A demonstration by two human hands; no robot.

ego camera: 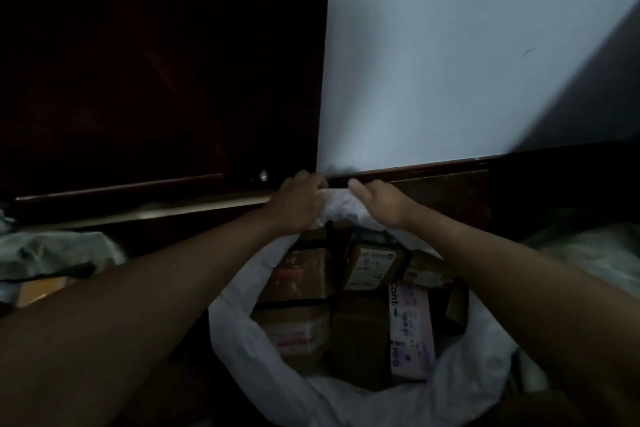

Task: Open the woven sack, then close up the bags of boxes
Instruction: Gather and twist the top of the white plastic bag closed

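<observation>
Boxes (311, 288) packed in white bag (242, 340), mouth open, below and between both forearms. Pink box (412, 329) nearer right hand reads "Cont…" and "…es"; brown box label (372, 265) shows "7-1", rest too blurred. Roughly eight boxes visible, count uncertain in the dim light. Left hand (298, 203) grips bag's far rim, fingers curled round it. Right hand (379, 199) holds same rim just beside it, fingers fairly straight, thumb hidden. Beyond hands: dark wooden door (156, 80), pale wall (467, 62).
</observation>
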